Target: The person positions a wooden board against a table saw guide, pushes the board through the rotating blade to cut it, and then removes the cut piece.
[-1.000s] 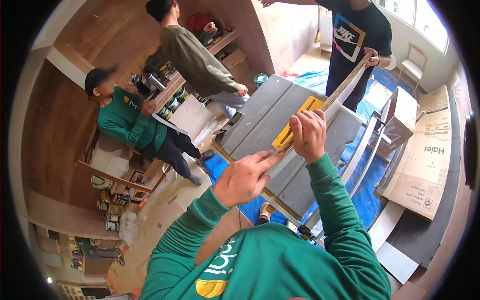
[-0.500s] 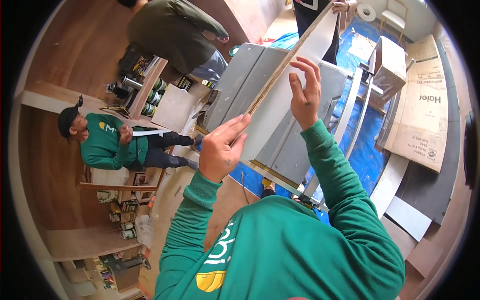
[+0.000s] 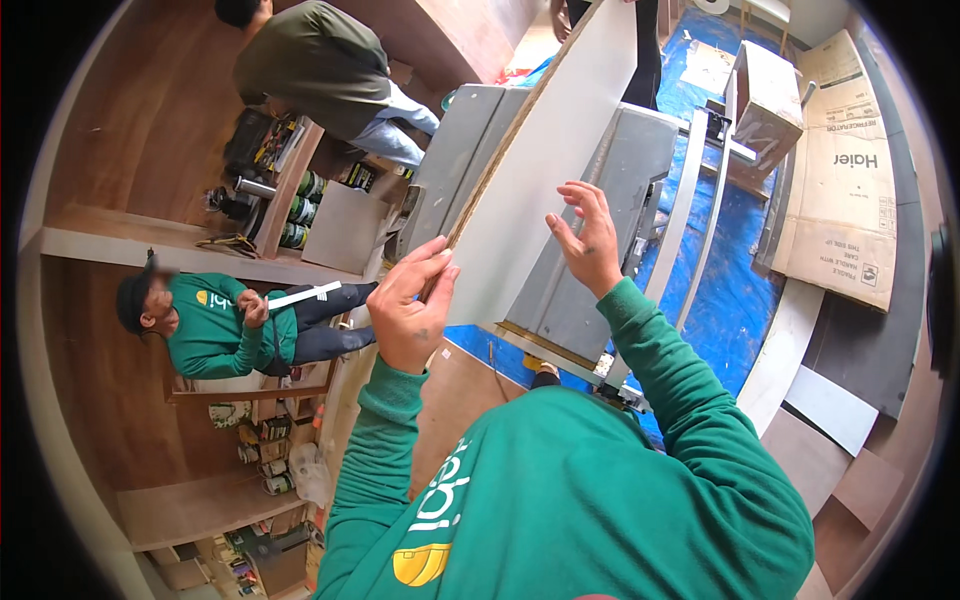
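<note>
A long white-faced board (image 3: 545,150) with a brown raw edge stands tilted up over the grey table saw (image 3: 625,170). My left hand (image 3: 410,310) grips the board's near upper corner, with fingers and thumb closed over the edge. Off to the right of the white face, my right hand (image 3: 588,238) hovers with fingers apart and slightly curled, holding nothing. At the far end, another person in dark trousers (image 3: 648,50) stands by the board, partly cut off by the frame.
Metal rails (image 3: 680,210) run beside the saw above a blue floor sheet (image 3: 735,270). A flattened cardboard box (image 3: 835,170) lies at the right. On the left, a co-worker in green (image 3: 225,320) holds a white strip (image 3: 305,295); another person (image 3: 320,70) bends near shelves.
The board has shifted toward me and to the left, with my left hand at its corner. My right hand has moved down toward me and spread slightly.
</note>
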Available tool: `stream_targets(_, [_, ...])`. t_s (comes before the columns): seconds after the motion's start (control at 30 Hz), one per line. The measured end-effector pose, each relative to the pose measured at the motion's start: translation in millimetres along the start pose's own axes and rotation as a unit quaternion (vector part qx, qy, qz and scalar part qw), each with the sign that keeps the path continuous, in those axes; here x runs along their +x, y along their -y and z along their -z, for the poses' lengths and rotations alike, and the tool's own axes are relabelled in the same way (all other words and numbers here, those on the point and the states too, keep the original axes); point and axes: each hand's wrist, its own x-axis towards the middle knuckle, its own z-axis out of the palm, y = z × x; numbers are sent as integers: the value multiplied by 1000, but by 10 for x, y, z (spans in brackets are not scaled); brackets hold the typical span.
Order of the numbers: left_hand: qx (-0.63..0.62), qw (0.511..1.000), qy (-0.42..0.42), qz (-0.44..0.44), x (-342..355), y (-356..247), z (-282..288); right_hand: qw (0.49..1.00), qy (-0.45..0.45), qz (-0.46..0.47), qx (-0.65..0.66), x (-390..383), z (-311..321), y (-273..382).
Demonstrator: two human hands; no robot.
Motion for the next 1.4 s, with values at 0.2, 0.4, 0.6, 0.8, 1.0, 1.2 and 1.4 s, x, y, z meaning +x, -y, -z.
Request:
stream_targets(0.2, [-4, 1000, 9, -6, 9, 145, 23, 997, 41, -54, 31, -38, -9, -15])
stream_targets(0.4, [-170, 963, 167, 127, -124, 75, 181, 973, 100, -177, 112, -319, -164, -239])
stream_targets(0.6, [-235, 950, 175, 108, -483, 442, 127, 952, 171, -228, 112, -624, -325, -317])
stream_targets(0.8, [-113, 972, 208, -10, -425, 709, -131, 944, 192, -249, 100, -847, -407, -388])
stream_targets(1.0, [-149, 961, 218, -85, -322, 548, -122, 939, 154, -254, 171, -1233, -638, -530])
stream_targets(1.2, [-201, 940, 209, -178, 46, 379, -29, 915, 69, -289, 272, -1251, -919, -194])
stream_targets(1.4, [-206, 932, 199, -222, 422, 234, -39, 934, 33, -211, 287, -1273, -1008, -54])
